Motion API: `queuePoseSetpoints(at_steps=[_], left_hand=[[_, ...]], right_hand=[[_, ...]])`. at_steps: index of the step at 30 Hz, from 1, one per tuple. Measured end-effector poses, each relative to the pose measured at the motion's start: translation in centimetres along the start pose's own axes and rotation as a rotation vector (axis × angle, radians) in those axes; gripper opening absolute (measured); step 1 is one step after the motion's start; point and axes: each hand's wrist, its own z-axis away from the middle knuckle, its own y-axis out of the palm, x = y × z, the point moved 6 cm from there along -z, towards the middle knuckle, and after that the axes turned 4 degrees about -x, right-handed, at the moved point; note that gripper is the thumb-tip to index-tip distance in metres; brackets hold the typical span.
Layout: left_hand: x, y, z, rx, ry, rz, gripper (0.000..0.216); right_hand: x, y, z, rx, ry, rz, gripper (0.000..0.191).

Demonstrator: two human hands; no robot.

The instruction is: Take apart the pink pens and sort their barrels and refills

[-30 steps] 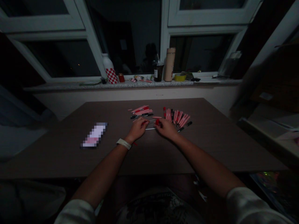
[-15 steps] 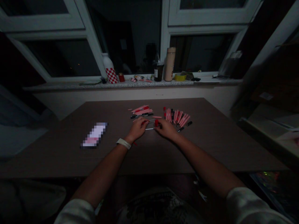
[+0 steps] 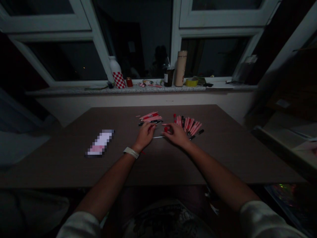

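Note:
Between the thumb and fingers of my right hand point(image 3: 177, 134) is a small red piece point(image 3: 165, 129) that looks like a pen cap. My left hand point(image 3: 145, 134) is curled, its fingertips close to the black pens point(image 3: 158, 121); what it pinches is too dark and small to make out. A thin whitish rod point(image 3: 158, 137) lies on the table between both hands. Beyond my left hand is a pile of pink and red pen parts point(image 3: 150, 115). A fan of pink, red and black pens point(image 3: 189, 124) spreads just beyond my right hand.
A phone point(image 3: 100, 142) with a lit, blurred screen lies left on the brown table point(image 3: 168, 165). On the windowsill stand a checkered bottle point(image 3: 117, 74), a red jar point(image 3: 129, 82), a dark cup point(image 3: 168, 77), a tan flask point(image 3: 181, 69) and yellow tape point(image 3: 191, 82).
My left hand has shifted slightly up toward the black pens, and the red bit at its fingertips no longer shows. My right hand stays nearly in place, its fingers a little more spread around the red piece.

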Motion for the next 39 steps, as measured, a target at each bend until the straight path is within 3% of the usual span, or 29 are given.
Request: queuePoseSetpoints(at_steps=[3,6,13,21,34,39], left_hand=[[-0.4,-0.8,-0.2,-0.089,0.018,0.014,0.02],[-1.0,-1.1,-0.2,-0.112,0.078,0.042,0.018],[-2.0,-0.4,0.0,-0.012,0.174,0.103,0.018],[-2.2,-0.3,0.1,0.038,0.192,0.094,0.019],[0.8,-1.2,-0.3,-0.038,-0.009,-0.019,0.019],[1.0,-1.3,-0.3,0.025,0.0,-0.12,0.015]], right_hand=[[0.2,-1.4,-0.1,-0.175,-0.033,0.019,0.04],[0.7,-2.1,-0.1,-0.256,-0.086,0.015,0.037],[1.5,-1.0,0.2,-0.129,-0.158,-0.057,0.026],[1.1,-0.8,0.2,-0.128,-0.115,-0.121,0.024],[-2.6,-1.9,-0.4,-0.45,0.184,-0.354,0.024],[-3.9,-1.7,-0.7,-0.489,0.273,-0.463,0.024]])
